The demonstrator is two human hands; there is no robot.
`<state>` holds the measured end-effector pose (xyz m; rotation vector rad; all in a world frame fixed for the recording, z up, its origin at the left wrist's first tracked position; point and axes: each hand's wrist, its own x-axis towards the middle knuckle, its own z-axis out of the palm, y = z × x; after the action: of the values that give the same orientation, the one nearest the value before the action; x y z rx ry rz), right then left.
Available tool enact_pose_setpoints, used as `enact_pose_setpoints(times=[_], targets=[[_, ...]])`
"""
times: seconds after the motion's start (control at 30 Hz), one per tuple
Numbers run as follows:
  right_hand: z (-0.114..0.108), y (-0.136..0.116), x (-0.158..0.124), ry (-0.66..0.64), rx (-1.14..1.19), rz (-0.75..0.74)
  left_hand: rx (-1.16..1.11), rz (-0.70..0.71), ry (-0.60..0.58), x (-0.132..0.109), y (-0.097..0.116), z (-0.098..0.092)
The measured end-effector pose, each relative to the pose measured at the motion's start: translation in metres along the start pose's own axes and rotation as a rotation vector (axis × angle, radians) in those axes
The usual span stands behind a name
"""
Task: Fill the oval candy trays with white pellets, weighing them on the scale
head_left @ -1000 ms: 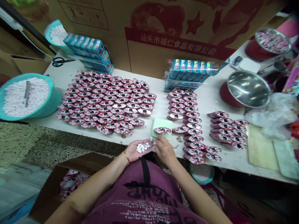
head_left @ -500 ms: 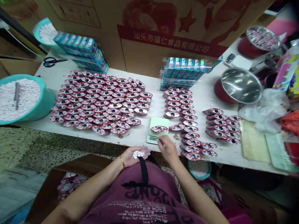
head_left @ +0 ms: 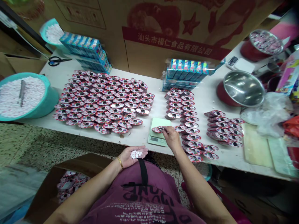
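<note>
My left hand [head_left: 132, 155] lies palm up below the table's front edge, cupped around a small heap of white tablets [head_left: 135, 154]. My right hand [head_left: 171, 137] reaches over a small pale green scale [head_left: 156, 137] at the table's front edge. Its fingertips are pinched together at the opening of a pink oval container [head_left: 158, 129] that sits on the scale. What the fingertips hold is too small to see.
Several rows of pink oval containers [head_left: 105, 102] cover the white table [head_left: 154, 109], with more to the right [head_left: 184, 118]. A teal tub of white tablets [head_left: 21, 96] stands at left. Blue boxes [head_left: 187, 70], a steel bowl [head_left: 244, 88], scissors [head_left: 57, 61] and a cardboard box [head_left: 70, 183] surround me.
My right hand has moved from beside my left palm forward and up to the container on the scale. The left hand has stayed put with its tablets.
</note>
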<state>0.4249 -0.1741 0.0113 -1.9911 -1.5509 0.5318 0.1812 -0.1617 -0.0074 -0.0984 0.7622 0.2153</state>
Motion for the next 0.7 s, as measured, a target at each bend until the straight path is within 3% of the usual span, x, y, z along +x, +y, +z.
enact_pose_setpoints(times=[0.33, 0.5, 0.7], targets=[[-0.018, 0.02, -0.015, 0.201, 0.067, 0.046, 0.023, 0.028, -0.012, -0.001, 0.006, -0.007], [-0.02, 0.033, -0.011, 0.079, -0.068, -0.048, 0.003, 0.052, 0.019, -0.007, 0.013, -0.014], [-0.006, 0.031, 0.001, -0.108, -0.179, -0.099, -0.065, 0.092, 0.084, -0.017, 0.019, -0.023]])
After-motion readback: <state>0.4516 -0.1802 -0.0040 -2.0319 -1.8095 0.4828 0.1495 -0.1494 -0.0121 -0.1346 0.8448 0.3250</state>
